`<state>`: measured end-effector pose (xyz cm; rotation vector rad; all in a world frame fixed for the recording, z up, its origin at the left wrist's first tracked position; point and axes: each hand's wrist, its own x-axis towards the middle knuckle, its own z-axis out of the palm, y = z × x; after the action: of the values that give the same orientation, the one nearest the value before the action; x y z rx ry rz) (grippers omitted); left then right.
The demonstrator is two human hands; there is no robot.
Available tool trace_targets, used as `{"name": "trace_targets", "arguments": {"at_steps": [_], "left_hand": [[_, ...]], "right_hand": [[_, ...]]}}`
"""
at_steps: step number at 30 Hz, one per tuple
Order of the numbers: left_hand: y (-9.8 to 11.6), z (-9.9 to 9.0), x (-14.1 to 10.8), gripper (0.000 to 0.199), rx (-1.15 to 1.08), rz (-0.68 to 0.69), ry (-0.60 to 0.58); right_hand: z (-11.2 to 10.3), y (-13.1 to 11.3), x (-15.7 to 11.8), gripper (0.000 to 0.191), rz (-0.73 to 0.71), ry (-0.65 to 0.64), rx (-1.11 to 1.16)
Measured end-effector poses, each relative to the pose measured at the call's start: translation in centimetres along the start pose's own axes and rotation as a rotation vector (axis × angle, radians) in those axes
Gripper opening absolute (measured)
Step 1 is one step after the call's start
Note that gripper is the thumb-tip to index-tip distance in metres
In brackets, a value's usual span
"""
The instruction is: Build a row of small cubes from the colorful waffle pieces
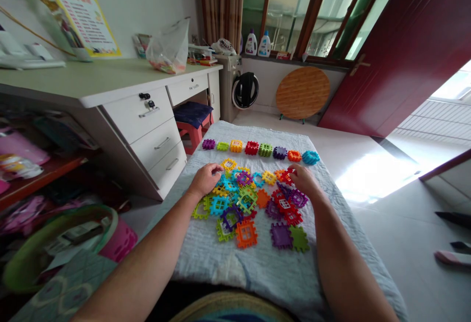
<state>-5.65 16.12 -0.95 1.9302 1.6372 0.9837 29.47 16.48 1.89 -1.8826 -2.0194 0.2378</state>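
Note:
My left hand [206, 179] is at the left edge of the pile, fingers bent and slightly apart, beside light-blue tiles [220, 205] and a yellow tile [228, 164]. I see nothing held in it. On the pile's far right, the fingers of my right hand [303, 180] close on a red interlocking tile [287, 176]. Between my hands lie loose plastic tiles with notched edges, among them a purple one [244, 178], a lime-green one [247, 199] and an orange one [246, 234]. Some overlap, so parts are hidden.
Behind the pile runs a row of small assembled blocks, including a red cube [252, 148] and a light-blue one [311, 157]. A grey-blue cloth [272, 273] covers the table. To the left stand a white desk [147, 116] and a red stool [195, 133].

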Motion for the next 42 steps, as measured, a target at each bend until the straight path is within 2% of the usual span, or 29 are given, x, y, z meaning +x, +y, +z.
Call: {"name": "trace_targets", "arguments": {"at_steps": [11, 18, 24, 28, 30, 32, 35, 37, 42], "left_hand": [[0.4, -0.1, -0.1, 0.021, 0.004, 0.004, 0.002], [0.5, -0.2, -0.1, 0.021, 0.004, 0.001, 0.004], [0.4, -0.2, -0.1, 0.021, 0.009, -0.004, -0.005], [0.4, -0.2, -0.1, 0.021, 0.014, -0.004, -0.009], [0.4, -0.2, -0.1, 0.02, 0.013, -0.004, -0.006], [0.4, -0.2, -0.1, 0.02, 0.009, -0.001, -0.008], [0.3, -0.2, -0.1, 0.02, 0.007, 0.004, -0.012], [0.3, -0.2, -0.1, 0.02, 0.007, 0.004, -0.011], [0.5, -0.2, -0.1, 0.02, 0.022, 0.004, -0.005]], "right_hand": [[0.2, 0.6, 0.2, 0.034, 0.031, -0.006, 0.086], [0.2, 0.2, -0.1, 0.027, 0.045, -0.082, -0.033], [-0.2, 0.6, -0.3, 0.02, 0.118, -0.122, -0.12], [-0.3, 0.3, -0.5, 0.024, 0.09, -0.054, -0.193], [-0.7, -0.3, -0.6, 0.026, 0.027, -0.023, -0.166], [-1.3, -1.2, -1.0, 0.019, -0.08, -0.074, -0.1], [-2.3, -2.7, -2.3, 0.011, -0.238, -0.293, 0.001], [-2.7, -3.5, -3.5, 0.015, -0.31, -0.417, 0.035], [-2.8, -4.5, -5.8, 0.038, -0.345, -0.45, 0.015]]}}
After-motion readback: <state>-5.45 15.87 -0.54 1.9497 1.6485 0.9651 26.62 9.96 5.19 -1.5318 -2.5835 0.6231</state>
